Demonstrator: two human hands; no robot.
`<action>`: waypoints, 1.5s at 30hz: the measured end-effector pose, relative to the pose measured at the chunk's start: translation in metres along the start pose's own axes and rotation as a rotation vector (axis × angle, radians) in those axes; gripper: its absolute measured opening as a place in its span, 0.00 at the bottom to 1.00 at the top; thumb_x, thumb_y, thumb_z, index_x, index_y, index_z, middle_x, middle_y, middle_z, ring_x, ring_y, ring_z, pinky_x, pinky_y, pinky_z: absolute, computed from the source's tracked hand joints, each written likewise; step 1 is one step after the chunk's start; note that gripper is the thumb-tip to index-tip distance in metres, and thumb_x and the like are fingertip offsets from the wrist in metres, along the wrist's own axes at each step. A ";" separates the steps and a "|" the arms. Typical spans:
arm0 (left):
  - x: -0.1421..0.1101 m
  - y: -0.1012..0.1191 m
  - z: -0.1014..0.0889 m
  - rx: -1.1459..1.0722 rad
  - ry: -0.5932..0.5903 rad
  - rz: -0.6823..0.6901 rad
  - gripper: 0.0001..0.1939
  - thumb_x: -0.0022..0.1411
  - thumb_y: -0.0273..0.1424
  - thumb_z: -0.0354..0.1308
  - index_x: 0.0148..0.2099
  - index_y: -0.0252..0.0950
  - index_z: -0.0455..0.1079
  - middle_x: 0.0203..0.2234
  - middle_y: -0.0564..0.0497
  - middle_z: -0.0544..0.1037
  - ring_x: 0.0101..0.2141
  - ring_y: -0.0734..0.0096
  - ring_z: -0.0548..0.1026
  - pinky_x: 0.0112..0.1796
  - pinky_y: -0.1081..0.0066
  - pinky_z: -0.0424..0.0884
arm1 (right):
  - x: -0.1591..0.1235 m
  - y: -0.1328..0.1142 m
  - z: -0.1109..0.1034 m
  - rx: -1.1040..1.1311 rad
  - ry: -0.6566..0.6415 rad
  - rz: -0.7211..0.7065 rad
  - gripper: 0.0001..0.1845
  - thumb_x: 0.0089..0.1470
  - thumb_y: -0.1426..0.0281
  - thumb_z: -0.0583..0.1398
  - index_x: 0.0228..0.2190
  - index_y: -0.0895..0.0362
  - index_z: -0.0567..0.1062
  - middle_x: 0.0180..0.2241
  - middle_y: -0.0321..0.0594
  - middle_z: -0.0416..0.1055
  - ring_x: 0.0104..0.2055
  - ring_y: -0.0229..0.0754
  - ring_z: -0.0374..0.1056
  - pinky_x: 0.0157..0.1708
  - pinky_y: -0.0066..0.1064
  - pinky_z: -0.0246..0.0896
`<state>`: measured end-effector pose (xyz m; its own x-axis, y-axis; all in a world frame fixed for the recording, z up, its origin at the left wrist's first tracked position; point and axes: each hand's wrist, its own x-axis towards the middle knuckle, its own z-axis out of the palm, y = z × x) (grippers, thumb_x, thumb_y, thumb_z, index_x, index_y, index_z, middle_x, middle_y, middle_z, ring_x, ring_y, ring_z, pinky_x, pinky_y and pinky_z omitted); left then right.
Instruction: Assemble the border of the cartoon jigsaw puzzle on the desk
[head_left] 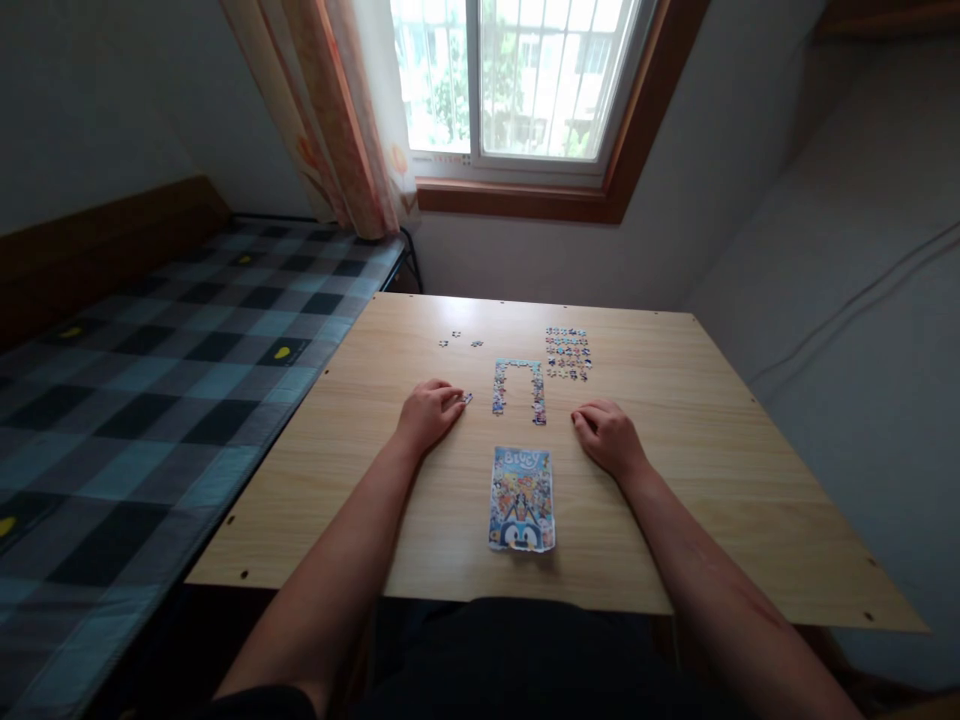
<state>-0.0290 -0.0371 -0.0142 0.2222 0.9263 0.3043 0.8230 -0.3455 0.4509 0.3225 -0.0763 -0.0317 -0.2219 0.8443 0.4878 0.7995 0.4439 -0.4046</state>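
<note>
Between the fingertips of my left hand point(433, 412) is a small puzzle piece point(468, 398), just left of the partly joined puzzle border point(538, 385). That border has a top edge and two sides, with its lower side open. My right hand point(609, 436) rests on the table to the right of the border, fingers curled together; whether anything is under them is hidden. Loose puzzle pieces point(568, 352) lie in rows beyond my right hand. A few more single pieces point(477, 344) lie beyond my left hand. A printed "Bluey" picture sheet point(522, 500) lies between my forearms.
The wooden table point(720, 480) has its far edge near the wall under a barred window point(536, 80). On the left stands a bed with a checked cover point(172, 370). A curtain point(337, 120) hangs at the window's left, and a cable point(862, 290) runs along the right wall.
</note>
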 end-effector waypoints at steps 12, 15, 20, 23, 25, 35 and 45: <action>0.000 0.008 0.003 0.119 0.005 -0.025 0.14 0.62 0.42 0.60 0.44 0.43 0.82 0.43 0.48 0.79 0.46 0.58 0.74 0.50 0.62 0.70 | 0.002 -0.002 0.000 0.014 -0.016 -0.011 0.13 0.63 0.68 0.56 0.31 0.55 0.80 0.37 0.46 0.78 0.43 0.48 0.70 0.48 0.39 0.66; -0.001 0.010 0.003 0.136 0.002 -0.009 0.13 0.64 0.41 0.58 0.43 0.44 0.82 0.43 0.48 0.79 0.46 0.58 0.73 0.50 0.62 0.70 | 0.002 -0.003 0.000 0.018 -0.012 -0.009 0.13 0.62 0.68 0.57 0.31 0.54 0.80 0.37 0.45 0.78 0.43 0.48 0.70 0.48 0.39 0.66; -0.002 0.013 0.003 0.151 -0.015 0.016 0.14 0.66 0.37 0.54 0.44 0.44 0.81 0.43 0.47 0.79 0.47 0.57 0.72 0.51 0.61 0.70 | 0.002 -0.002 -0.001 0.035 -0.014 -0.008 0.13 0.62 0.68 0.57 0.31 0.54 0.80 0.37 0.45 0.78 0.43 0.48 0.70 0.48 0.40 0.66; -0.002 0.017 0.000 0.136 -0.040 0.049 0.13 0.66 0.36 0.54 0.43 0.43 0.80 0.43 0.46 0.78 0.48 0.57 0.71 0.51 0.60 0.69 | 0.003 -0.002 -0.001 0.040 -0.021 -0.011 0.13 0.62 0.68 0.57 0.31 0.54 0.80 0.37 0.45 0.78 0.43 0.48 0.70 0.48 0.40 0.66; -0.003 0.021 -0.002 0.134 -0.069 0.080 0.12 0.66 0.36 0.54 0.42 0.43 0.79 0.43 0.46 0.78 0.47 0.57 0.71 0.50 0.61 0.70 | 0.003 -0.002 -0.001 0.037 -0.023 -0.011 0.13 0.62 0.68 0.56 0.30 0.54 0.80 0.37 0.45 0.78 0.43 0.48 0.70 0.48 0.40 0.66; -0.003 0.031 -0.005 0.159 -0.141 0.117 0.09 0.65 0.33 0.54 0.38 0.38 0.75 0.41 0.44 0.76 0.46 0.57 0.71 0.50 0.61 0.69 | 0.004 -0.006 -0.005 0.035 -0.066 -0.027 0.13 0.62 0.68 0.56 0.30 0.54 0.80 0.35 0.44 0.78 0.42 0.47 0.71 0.47 0.39 0.65; -0.005 0.026 0.000 0.123 -0.133 0.114 0.09 0.64 0.34 0.55 0.40 0.38 0.75 0.37 0.46 0.78 0.40 0.61 0.74 0.43 0.65 0.70 | 0.000 -0.007 -0.009 0.031 -0.072 -0.046 0.14 0.63 0.67 0.56 0.32 0.55 0.80 0.36 0.45 0.78 0.42 0.47 0.71 0.47 0.38 0.65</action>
<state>-0.0083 -0.0510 -0.0038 0.3779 0.8967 0.2302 0.8443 -0.4359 0.3118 0.3219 -0.0817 -0.0223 -0.2990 0.8415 0.4500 0.7699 0.4913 -0.4073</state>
